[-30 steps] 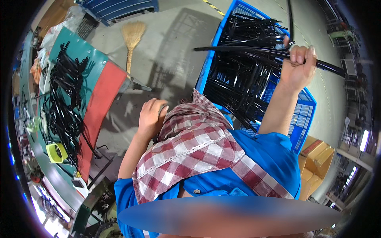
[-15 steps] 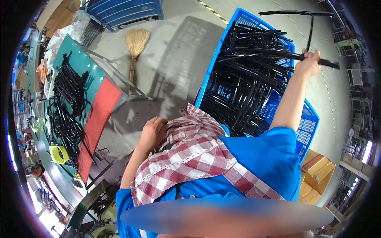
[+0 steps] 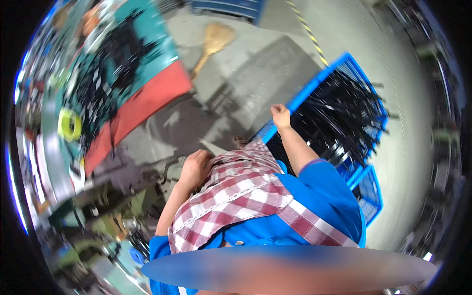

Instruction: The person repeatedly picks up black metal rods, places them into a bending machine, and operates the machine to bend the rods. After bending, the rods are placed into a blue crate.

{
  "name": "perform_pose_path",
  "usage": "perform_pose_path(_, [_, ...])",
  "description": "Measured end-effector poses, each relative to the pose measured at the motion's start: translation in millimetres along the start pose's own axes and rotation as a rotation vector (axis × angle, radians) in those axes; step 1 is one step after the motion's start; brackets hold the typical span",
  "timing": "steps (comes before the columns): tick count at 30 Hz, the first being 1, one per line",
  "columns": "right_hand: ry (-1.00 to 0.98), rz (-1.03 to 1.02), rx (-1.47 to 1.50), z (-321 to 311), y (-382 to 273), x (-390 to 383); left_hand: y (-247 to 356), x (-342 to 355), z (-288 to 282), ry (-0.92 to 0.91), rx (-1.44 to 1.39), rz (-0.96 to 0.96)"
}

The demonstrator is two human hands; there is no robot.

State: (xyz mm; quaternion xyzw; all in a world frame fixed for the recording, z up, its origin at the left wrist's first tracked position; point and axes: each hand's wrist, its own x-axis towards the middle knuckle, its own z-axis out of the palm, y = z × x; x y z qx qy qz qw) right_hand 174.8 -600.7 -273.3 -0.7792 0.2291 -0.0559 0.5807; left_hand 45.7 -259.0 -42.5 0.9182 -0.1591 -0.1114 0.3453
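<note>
My right hand (image 3: 280, 117) is raised beside the left rim of the blue plastic crate (image 3: 322, 73). Its fingers are curled in and no object shows in them. Inside the crate lies a heap of black tubular metal parts (image 3: 339, 110), blurred by motion; several ends stick out past the right rim. At my waist, my left hand (image 3: 195, 169) rests against the red-and-white checked apron (image 3: 236, 172). Its fingers curl inward, and the fingertips and anything they hold are hidden.
To the left stands a table with a green top (image 3: 160, 37) and a red strip (image 3: 147, 101), bearing more black parts (image 3: 93, 88) and a yellow-green object (image 3: 70, 124). A straw broom (image 3: 216, 37) lies on the floor. A blue metal bin (image 3: 228, 9) stands beyond.
My right hand has come back from beyond the crate's right side to its left rim and no longer holds the long black part. The view has turned; my left hand stays at the apron.
</note>
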Motion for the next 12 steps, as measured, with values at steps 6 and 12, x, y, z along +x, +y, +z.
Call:
perform_pose_path(6, [-0.607,-0.397,-0.185,107,-86,-87,-48,-53,2,0.145,-0.076,-0.107])
perform_pose_path(12, [-0.894,-0.508,-0.288,134,-142,-131,-36,-102,5,0.269,-0.025,-0.233])
